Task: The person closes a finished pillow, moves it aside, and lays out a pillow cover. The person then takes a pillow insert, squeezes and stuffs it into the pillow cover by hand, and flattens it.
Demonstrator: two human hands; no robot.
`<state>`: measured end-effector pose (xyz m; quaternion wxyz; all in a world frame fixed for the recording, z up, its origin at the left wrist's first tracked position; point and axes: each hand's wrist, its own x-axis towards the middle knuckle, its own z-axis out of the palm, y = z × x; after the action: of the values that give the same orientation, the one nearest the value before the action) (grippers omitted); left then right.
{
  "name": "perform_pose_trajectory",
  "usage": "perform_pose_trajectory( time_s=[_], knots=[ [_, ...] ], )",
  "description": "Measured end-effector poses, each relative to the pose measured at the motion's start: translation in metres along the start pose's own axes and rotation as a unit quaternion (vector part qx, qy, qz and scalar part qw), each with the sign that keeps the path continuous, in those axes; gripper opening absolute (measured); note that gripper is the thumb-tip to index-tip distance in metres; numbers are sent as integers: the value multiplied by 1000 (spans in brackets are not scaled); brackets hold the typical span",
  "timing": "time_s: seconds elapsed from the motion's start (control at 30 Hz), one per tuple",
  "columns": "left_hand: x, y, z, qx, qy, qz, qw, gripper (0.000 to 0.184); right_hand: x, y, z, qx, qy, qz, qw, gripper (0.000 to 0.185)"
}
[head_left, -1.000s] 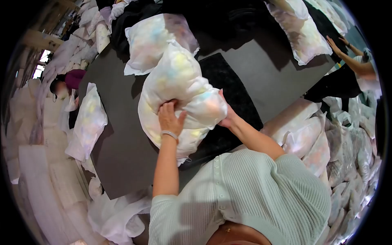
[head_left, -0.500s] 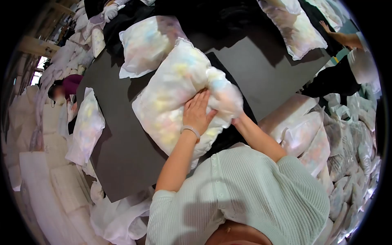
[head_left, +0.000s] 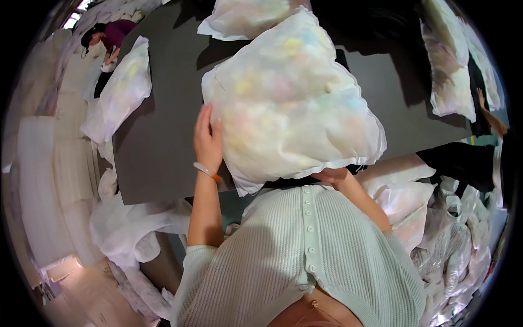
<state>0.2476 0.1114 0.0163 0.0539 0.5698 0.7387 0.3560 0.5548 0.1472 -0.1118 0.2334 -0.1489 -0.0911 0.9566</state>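
Observation:
A plump white pillow (head_left: 294,103) with pastel filling showing through lies in front of me, over a black cloth (head_left: 342,59) that shows only at its edges. My left hand (head_left: 208,140) rests against the pillow's left edge, fingers lightly bent and pointing away from me, the thumb near the side seam. At the lower right edge is my right hand (head_left: 332,175), its fingers hidden under the pillow, so its grip does not show.
The grey table (head_left: 163,109) carries another pillow (head_left: 245,19) at the far edge, one at the left (head_left: 128,82) and one at the right (head_left: 449,82). A person (head_left: 111,38) bends at the far left; another person's hand (head_left: 485,109) is at the right. Filled bags (head_left: 457,240) lie lower right.
The pillow has gone from folded and pressed in to spread out flat. My left hand has moved from its middle to its left edge. The view has shifted.

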Motion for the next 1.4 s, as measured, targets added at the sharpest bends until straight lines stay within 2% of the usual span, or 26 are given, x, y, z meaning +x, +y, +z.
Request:
perform_pose_trajectory(
  time_s=[0.03, 0.07, 0.1, 0.2, 0.27, 0.3, 0.37, 0.43, 0.53, 0.63, 0.7, 0.73, 0.77, 0.8, 0.83, 0.87, 0.9, 0.93, 0.97, 1.03, 1.1, 1.17, 1.23, 1.3, 1.33, 1.4],
  knots=[
    [-10, -11, 4, 12, -35, -10, 999, 50, 10, -3, 3, 9, -35, -12, 999, 46],
    [-21, -19, 17, -15, -58, 30, 998, 56, 24, -4, 7, 13, -43, -17, 999, 46],
    [-28, -19, 31, -119, -85, -29, 989, 57, 37, -3, 13, 15, -34, -16, 999, 46],
    [-11, 24, 27, -91, -96, -35, 991, 60, 69, 13, 35, 21, 11, -19, 1000, 45],
    [6, 52, 21, 82, -112, 4, 990, 66, 83, 21, 50, 29, 34, -31, 999, 45],
    [11, 59, 28, 77, -110, 14, 991, 66, 87, 22, 60, 29, 44, -43, 998, 45],
    [11, 71, 46, 139, -39, 122, 982, 69, 90, 24, 74, -10, 41, -90, 995, 44],
    [12, 63, 68, 122, -49, 136, 982, 71, 88, 27, 76, -186, 14, -223, 957, 46],
    [31, 53, 84, 148, -32, 129, 980, 76, 96, 24, -1, -233, 79, -72, 967, 40],
    [44, 88, 78, 235, -55, 166, 956, 77, 81, 12, 8, -150, 124, -39, 980, 39],
    [41, 113, 71, 175, -91, 196, 960, 77, 72, 16, 13, -107, 151, -30, 982, 38],
    [40, 108, 72, 202, -103, 239, 944, 78, 66, 21, 14, -81, 166, -7, 983, 38],
    [41, 109, 72, 156, -89, 253, 951, 76, 63, 24, 16, -48, 175, 16, 983, 38],
    [49, 104, 72, 224, -106, 270, 930, 74, 61, 27, 19, -18, 177, 39, 983, 38],
    [53, 85, 73, 186, -106, 278, 936, 72, 61, 32, 14, -26, 89, -5, 996, 38],
    [52, 74, 63, 205, -131, 271, 931, 74, 60, 41, 11, -54, -54, -68, 995, 39],
    [53, 59, 62, 213, -128, 300, 921, 75, 61, 47, 12, -82, -214, -128, 965, 43],
    [39, 76, 58, 266, -112, 252, 924, 71, 66, 51, 14, -118, -322, -163, 925, 47],
    [47, 88, 72, 249, -118, 283, 919, 71, 74, 50, 16, -128, -288, -165, 935, 47],
    [45, 97, 83, 304, -95, 300, 899, 76, 81, 44, 24, -125, -139, -131, 974, 46],
    [39, 106, 89, 260, -98, 336, 900, 78, 84, 38, 24, -121, -54, -128, 983, 44],
    [44, 93, 85, 260, -127, 317, 903, 79, 87, 36, 22, -114, -19, -132, 984, 43],
    [40, 79, 63, 239, -93, 359, 897, 73, 89, 34, 21, -111, 9, -138, 984, 42],
    [37, 49, 41, 109, -160, 352, 916, 65, 84, 32, 24, -107, 27, -144, 983, 41],
    [33, 48, 37, 55, -242, 344, 906, 60, 86, 33, 22, -105, 36, -146, 983, 40],
    [18, 46, 40, 51, -249, 367, 895, 60, 91, 37, 21, -101, 57, -145, 983, 39]
  ],
)
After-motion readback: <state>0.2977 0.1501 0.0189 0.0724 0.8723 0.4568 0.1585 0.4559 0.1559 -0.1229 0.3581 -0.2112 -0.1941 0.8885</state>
